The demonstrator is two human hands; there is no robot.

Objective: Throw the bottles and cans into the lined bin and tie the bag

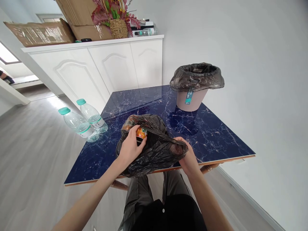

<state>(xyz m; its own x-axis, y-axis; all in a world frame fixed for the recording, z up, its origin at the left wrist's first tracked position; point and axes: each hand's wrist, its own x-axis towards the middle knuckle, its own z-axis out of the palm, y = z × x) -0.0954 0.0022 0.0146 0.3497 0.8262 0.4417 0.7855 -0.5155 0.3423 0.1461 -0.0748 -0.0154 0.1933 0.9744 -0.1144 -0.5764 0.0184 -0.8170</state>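
Observation:
A black plastic bag [154, 150] lies crumpled on the near part of the blue marble table [211, 134]. My left hand [131, 144] is closed around an orange-labelled can [141, 132] at the bag's open mouth. My right hand [189, 157] pinches the bag's edge on its right side, near the table's front edge. The can is partly hidden by the bag and my fingers.
A pink bin lined with a black bag [196, 85] stands at the table's far right. Two water bottles [83, 120] with green caps lie at the left edge. Behind is a white cabinet [108, 67] with cardboard boxes and a flower basket [117, 19].

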